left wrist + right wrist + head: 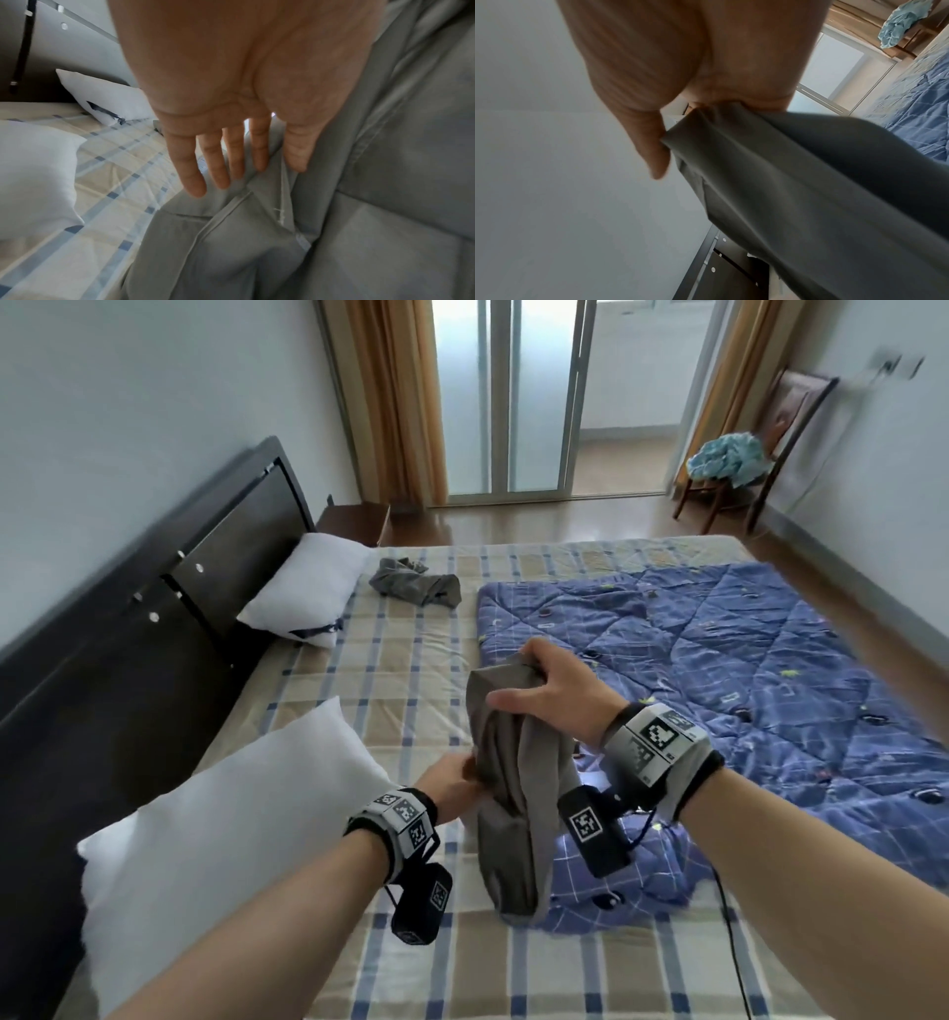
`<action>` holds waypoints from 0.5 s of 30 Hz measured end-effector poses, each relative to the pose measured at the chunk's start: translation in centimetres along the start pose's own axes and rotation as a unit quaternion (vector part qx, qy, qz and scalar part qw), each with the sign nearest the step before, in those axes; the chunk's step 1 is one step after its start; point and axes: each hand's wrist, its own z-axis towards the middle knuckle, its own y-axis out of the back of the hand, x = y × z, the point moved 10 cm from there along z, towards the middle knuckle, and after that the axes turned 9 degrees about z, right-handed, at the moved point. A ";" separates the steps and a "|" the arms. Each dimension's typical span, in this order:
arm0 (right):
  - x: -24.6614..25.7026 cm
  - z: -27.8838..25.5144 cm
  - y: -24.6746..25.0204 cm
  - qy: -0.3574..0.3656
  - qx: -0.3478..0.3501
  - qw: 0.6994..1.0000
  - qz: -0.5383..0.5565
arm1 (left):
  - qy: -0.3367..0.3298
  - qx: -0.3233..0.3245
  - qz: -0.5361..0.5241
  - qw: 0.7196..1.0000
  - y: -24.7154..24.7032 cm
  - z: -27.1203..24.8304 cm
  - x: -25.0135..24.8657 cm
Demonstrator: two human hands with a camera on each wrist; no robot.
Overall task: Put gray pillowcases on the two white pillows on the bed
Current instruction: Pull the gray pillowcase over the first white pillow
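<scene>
My right hand [544, 690] grips the bunched top of a gray pillowcase [513, 788] and holds it up above the bed, so the cloth hangs down. In the right wrist view the right hand [675, 125] has its thumb against the pillowcase [808, 182]. Lower down, my left hand [452, 785] touches its folds; the left wrist view shows the left hand [231, 168] with straight fingers against the pillowcase [359, 203], a fold lying between thumb and forefinger. One bare white pillow [221, 814] lies near left, another [308, 588] by the headboard. A second gray pillowcase [416, 585] lies crumpled beside it.
A blue quilt [744, 660] covers the right half of the checked sheet [390, 690]. The dark headboard [154, 608] runs along the left, with a nightstand [354, 521] beyond it. A wooden chair [780, 433] holding blue cloth stands by the far right wall.
</scene>
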 end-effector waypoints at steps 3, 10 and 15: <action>0.6 0.2 -0.3 -0.001 -0.004 0.996 -0.092 | 0.043 0.007 0.002 0.999 -0.8 -0.1 1.2; 5.3 0.3 -1.8 0.075 -0.045 0.991 -0.099 | 0.067 -0.018 -0.034 0.997 0.6 -0.6 3.5; 11.1 0.4 -1.8 0.160 -0.097 0.982 -0.027 | 0.032 0.025 0.019 0.999 0.0 -1.4 3.9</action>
